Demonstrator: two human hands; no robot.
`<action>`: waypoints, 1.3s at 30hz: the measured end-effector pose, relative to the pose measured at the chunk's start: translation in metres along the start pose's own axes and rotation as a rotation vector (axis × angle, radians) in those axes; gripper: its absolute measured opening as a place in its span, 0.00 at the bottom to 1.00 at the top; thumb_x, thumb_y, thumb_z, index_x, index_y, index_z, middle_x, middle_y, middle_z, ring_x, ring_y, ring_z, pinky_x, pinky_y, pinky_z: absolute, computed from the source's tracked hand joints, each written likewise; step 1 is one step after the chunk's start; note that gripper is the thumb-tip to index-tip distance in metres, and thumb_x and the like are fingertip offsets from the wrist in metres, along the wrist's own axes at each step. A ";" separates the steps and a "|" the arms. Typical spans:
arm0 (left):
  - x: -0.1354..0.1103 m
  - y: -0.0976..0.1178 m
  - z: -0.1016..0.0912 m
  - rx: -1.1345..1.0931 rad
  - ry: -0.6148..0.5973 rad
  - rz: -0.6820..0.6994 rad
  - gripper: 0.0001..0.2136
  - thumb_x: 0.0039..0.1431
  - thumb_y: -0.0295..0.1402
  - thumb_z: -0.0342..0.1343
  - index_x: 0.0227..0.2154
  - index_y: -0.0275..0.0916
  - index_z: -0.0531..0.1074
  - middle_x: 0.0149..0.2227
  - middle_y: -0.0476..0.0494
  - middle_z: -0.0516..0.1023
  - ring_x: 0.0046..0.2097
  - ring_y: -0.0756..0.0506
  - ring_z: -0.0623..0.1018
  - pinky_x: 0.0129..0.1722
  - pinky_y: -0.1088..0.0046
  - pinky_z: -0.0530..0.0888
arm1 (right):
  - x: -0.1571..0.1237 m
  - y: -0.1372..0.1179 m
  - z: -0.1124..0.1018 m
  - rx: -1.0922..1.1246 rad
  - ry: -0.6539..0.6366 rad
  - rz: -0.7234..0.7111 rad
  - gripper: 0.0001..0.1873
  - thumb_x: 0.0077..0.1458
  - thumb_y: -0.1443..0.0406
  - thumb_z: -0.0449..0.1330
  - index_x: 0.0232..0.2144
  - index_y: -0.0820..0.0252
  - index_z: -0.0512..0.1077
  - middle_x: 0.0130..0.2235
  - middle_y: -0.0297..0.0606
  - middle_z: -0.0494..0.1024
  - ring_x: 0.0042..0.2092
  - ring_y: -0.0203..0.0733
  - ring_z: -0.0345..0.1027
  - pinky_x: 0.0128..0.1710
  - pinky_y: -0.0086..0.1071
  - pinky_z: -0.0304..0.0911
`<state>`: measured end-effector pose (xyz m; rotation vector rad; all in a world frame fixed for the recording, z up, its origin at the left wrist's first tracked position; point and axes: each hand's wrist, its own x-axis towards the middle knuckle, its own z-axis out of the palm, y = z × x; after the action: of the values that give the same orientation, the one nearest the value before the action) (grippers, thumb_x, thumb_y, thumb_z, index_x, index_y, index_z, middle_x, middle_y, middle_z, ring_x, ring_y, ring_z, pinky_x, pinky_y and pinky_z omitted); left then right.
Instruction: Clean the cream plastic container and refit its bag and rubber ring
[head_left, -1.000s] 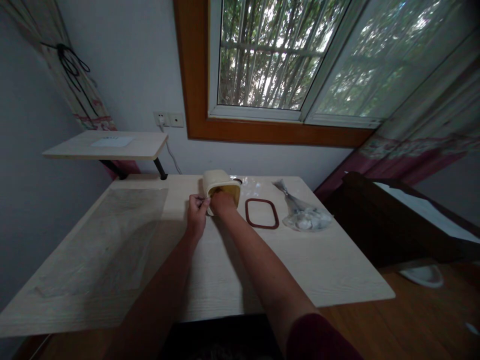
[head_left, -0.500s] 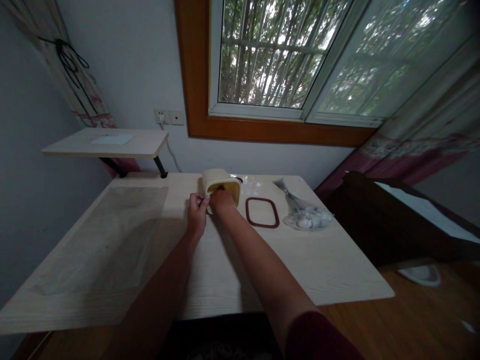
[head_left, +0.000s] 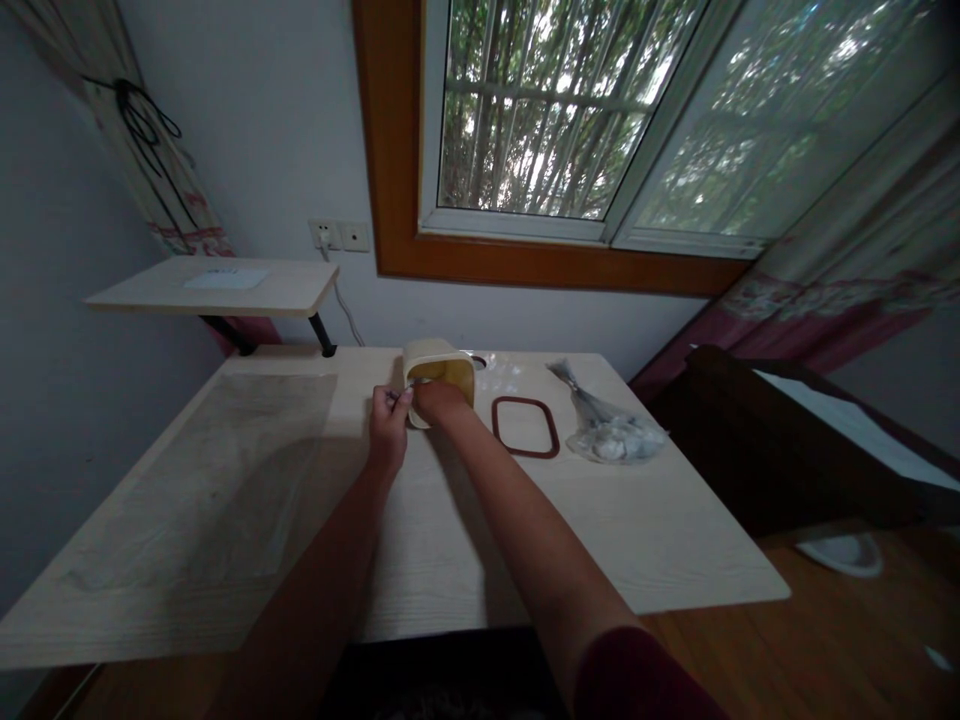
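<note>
A cream plastic container (head_left: 431, 358) lies tipped on its side at the far middle of the light wooden table (head_left: 660, 540), its mouth facing me. My left hand (head_left: 388, 430) is closed at the container's left rim, pinching something thin I cannot make out. My right hand (head_left: 439, 400) rests at the container's mouth, fingers curled in against it and partly hidden. A dark red rectangular sealing ring (head_left: 525, 427) lies flat on the table just right of my right hand.
A clear plastic bag with pale contents (head_left: 607, 432) lies right of the ring. A clear mat (head_left: 225, 470) covers the table's left part. A small raised shelf (head_left: 214, 287) stands at the back left. A dark bed frame (head_left: 787, 440) is on the right.
The container has shifted slightly left and my hands have drawn closer together at its rim. The dark bit seen inside its mouth half a second ago no longer shows.
</note>
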<state>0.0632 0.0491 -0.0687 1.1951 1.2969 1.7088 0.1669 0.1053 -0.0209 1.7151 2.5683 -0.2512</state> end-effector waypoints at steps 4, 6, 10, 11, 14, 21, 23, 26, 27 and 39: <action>-0.001 0.002 0.001 -0.008 -0.009 -0.011 0.14 0.58 0.46 0.56 0.33 0.43 0.61 0.30 0.52 0.65 0.31 0.49 0.68 0.32 0.75 0.66 | 0.001 0.002 0.000 0.013 -0.009 -0.001 0.23 0.68 0.61 0.44 0.54 0.62 0.73 0.52 0.54 0.78 0.53 0.53 0.74 0.50 0.41 0.68; -0.001 0.002 0.001 -0.004 -0.003 -0.012 0.14 0.58 0.46 0.57 0.33 0.43 0.61 0.29 0.53 0.65 0.31 0.49 0.69 0.32 0.75 0.66 | 0.001 0.002 0.001 0.022 -0.018 0.004 0.23 0.68 0.60 0.45 0.55 0.60 0.72 0.53 0.53 0.78 0.52 0.53 0.74 0.50 0.41 0.68; 0.000 -0.001 -0.001 0.017 0.021 -0.018 0.14 0.58 0.45 0.58 0.34 0.42 0.61 0.29 0.53 0.64 0.30 0.50 0.68 0.31 0.76 0.65 | 0.000 -0.002 0.002 0.040 -0.008 0.020 0.23 0.69 0.60 0.44 0.55 0.59 0.73 0.52 0.51 0.79 0.52 0.51 0.75 0.49 0.39 0.68; 0.000 -0.002 -0.002 0.025 0.027 -0.016 0.14 0.58 0.45 0.58 0.34 0.42 0.61 0.29 0.53 0.64 0.30 0.50 0.68 0.31 0.76 0.65 | -0.002 -0.004 0.003 0.043 0.002 0.029 0.23 0.69 0.60 0.44 0.54 0.60 0.73 0.52 0.52 0.79 0.52 0.51 0.75 0.49 0.39 0.68; -0.001 -0.003 -0.004 0.049 0.036 -0.002 0.14 0.58 0.45 0.58 0.33 0.42 0.61 0.29 0.53 0.64 0.30 0.50 0.68 0.31 0.76 0.65 | -0.005 -0.012 0.005 0.044 0.047 0.083 0.23 0.69 0.62 0.44 0.53 0.64 0.74 0.51 0.55 0.78 0.52 0.51 0.75 0.49 0.39 0.68; -0.003 -0.002 -0.001 0.081 0.026 0.026 0.13 0.59 0.44 0.58 0.32 0.42 0.61 0.27 0.54 0.63 0.28 0.50 0.67 0.30 0.75 0.64 | -0.001 -0.018 0.012 0.026 0.083 0.271 0.23 0.67 0.63 0.47 0.46 0.72 0.78 0.46 0.64 0.79 0.49 0.55 0.77 0.45 0.40 0.71; -0.003 -0.003 0.000 0.080 0.014 0.025 0.13 0.59 0.43 0.59 0.33 0.42 0.61 0.26 0.54 0.63 0.28 0.50 0.67 0.29 0.76 0.64 | 0.000 -0.016 0.013 0.018 0.088 0.293 0.23 0.67 0.63 0.48 0.46 0.72 0.78 0.46 0.64 0.80 0.49 0.56 0.77 0.44 0.41 0.71; -0.003 -0.002 0.000 0.066 -0.017 0.030 0.11 0.59 0.43 0.58 0.34 0.42 0.64 0.27 0.53 0.67 0.29 0.49 0.69 0.29 0.76 0.65 | 0.000 -0.014 0.013 0.009 0.090 0.291 0.22 0.66 0.63 0.49 0.44 0.71 0.79 0.45 0.63 0.80 0.48 0.57 0.77 0.44 0.42 0.71; -0.003 -0.001 0.000 0.057 -0.031 0.034 0.11 0.60 0.42 0.57 0.35 0.42 0.65 0.28 0.52 0.68 0.30 0.49 0.70 0.30 0.76 0.65 | 0.000 -0.013 0.013 0.007 0.093 0.281 0.22 0.66 0.63 0.49 0.44 0.71 0.79 0.45 0.63 0.80 0.48 0.56 0.77 0.44 0.42 0.71; 0.000 0.007 -0.005 0.138 -0.112 0.050 0.12 0.61 0.44 0.55 0.30 0.41 0.67 0.27 0.51 0.70 0.32 0.49 0.70 0.32 0.76 0.65 | -0.048 -0.018 0.004 -0.039 0.164 0.137 0.20 0.66 0.64 0.47 0.45 0.66 0.77 0.44 0.57 0.80 0.46 0.52 0.77 0.45 0.39 0.69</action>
<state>0.0590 0.0455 -0.0623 1.3931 1.3446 1.5832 0.1681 0.0541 -0.0171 1.9634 2.5281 -0.0569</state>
